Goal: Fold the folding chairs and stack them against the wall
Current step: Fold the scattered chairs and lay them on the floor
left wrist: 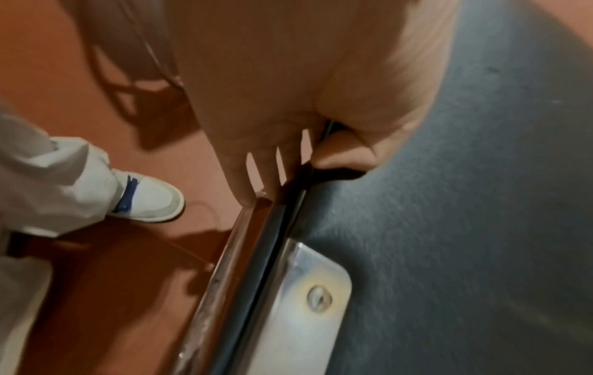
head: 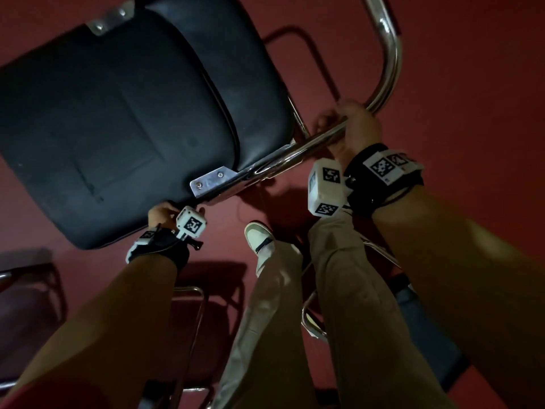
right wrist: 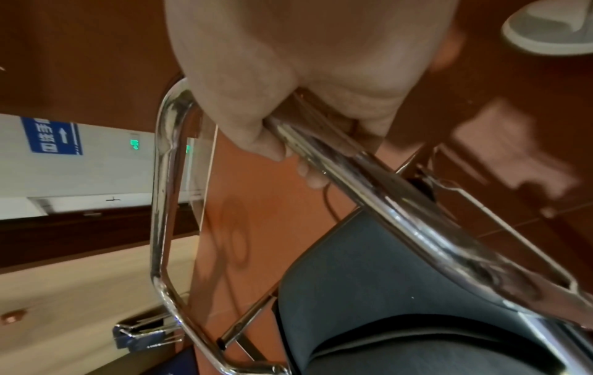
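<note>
A folding chair with a black padded seat (head: 118, 122) and a chrome tube frame (head: 389, 54) is lifted in front of me, folded flat. My left hand (head: 160, 214) grips the seat's near edge beside a metal bracket (head: 211, 183); in the left wrist view my left hand (left wrist: 308, 162) has its thumb on the black pad (left wrist: 465, 203) and its fingers behind the edge. My right hand (head: 354, 125) is wrapped round the chrome tube near its bend. In the right wrist view, the right hand (right wrist: 289, 142) is curled round that tube (right wrist: 401, 203).
The floor (head: 472, 84) is dark red. My legs and a white shoe (head: 259, 234) stand below the chair. Another dark red chair (head: 26, 305) stands at the lower left, more chrome frames (head: 191, 320) near my legs. A white wall with a blue sign (right wrist: 51, 137) shows in the right wrist view.
</note>
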`<state>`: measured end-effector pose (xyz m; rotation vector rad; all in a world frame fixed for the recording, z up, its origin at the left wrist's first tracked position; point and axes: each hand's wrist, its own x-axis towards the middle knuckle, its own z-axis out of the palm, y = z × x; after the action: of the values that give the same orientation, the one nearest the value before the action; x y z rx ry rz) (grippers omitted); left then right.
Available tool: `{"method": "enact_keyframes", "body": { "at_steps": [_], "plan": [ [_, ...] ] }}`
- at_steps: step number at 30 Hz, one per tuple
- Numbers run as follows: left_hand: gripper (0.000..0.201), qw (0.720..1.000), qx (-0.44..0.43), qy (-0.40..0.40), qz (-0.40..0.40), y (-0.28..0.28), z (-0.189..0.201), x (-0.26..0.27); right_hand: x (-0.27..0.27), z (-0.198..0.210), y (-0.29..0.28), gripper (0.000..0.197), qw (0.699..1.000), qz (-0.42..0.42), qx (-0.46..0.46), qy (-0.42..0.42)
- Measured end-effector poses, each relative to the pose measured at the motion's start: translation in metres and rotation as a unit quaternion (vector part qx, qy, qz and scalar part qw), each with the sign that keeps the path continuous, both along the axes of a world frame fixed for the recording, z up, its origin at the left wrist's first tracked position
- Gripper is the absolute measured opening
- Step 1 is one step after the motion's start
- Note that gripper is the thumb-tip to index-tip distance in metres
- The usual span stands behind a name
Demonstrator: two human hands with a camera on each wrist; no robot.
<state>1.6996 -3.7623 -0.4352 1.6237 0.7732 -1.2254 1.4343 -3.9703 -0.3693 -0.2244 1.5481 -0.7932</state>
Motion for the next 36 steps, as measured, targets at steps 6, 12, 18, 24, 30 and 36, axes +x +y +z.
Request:
{"method": "enact_keyframes", "body": {
  "at_steps": [6, 12, 18, 24, 30, 36],
  "plan": [
    [0.076, 0.981, -0.164, 0.063, 0.085, 0.009, -0.007, 0.000, 0.003, 0.004, -0.006, 0.008, 0.999, -0.046, 0.012, -0.023],
    [0.068, 0.969, -0.210, 0.065, 0.116, 0.009, -0.013, 0.000, 0.004, 0.003, -0.007, 0.021, 0.993, -0.108, -0.034, -0.036],
    [0.087, 0.983, -0.147, 0.062, 0.085, 0.000, 0.000, 0.010, 0.012, 0.007, -0.015, 0.028, 0.992, -0.098, -0.073, 0.030],
    [0.026, 0.996, -0.083, 0.006, -0.015, -0.031, 0.041, 0.020, 0.012, 0.019, -0.029, 0.016, 0.991, -0.115, -0.055, 0.044],
    [0.018, 0.990, -0.101, -0.017, -0.100, -0.070, 0.087, 0.038, -0.009, 0.028, -0.035, 0.013, 0.987, -0.154, 0.004, 0.045],
    [0.004, 0.977, -0.086, -0.017, -0.193, -0.104, 0.131, 0.031, -0.018, 0.042, -0.024, 0.029, 0.982, -0.183, -0.017, 0.038]
  ]
}}
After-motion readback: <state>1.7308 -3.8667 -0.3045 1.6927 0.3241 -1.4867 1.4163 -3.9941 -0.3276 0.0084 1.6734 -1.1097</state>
